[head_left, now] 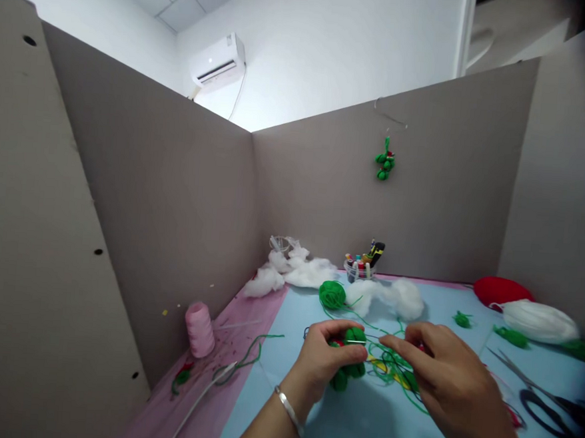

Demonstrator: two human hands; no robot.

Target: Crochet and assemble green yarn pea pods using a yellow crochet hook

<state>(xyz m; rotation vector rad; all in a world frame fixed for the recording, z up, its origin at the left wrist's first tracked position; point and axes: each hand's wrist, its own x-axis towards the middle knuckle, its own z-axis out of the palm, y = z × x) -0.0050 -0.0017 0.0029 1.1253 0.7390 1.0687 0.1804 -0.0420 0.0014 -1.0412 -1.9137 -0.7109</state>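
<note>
My left hand (323, 356) is closed around a small green crocheted piece (349, 356) with several round lobes, held just above the blue mat (358, 424). My right hand (437, 369) pinches a thin needle (371, 338) that points into the top of the green piece. Loose green and yellow yarn (392, 369) lies tangled under both hands. A silver bangle sits on my left wrist.
A green yarn ball (332, 294), white stuffing (397, 296), a cup of tools (362, 267), a pink thread spool (199, 329), scissors (545, 400), red yarn (500, 290) and white yarn (538, 321) lie around. Cardboard walls enclose the desk; a green crocheted bunch (384, 162) hangs on the back wall.
</note>
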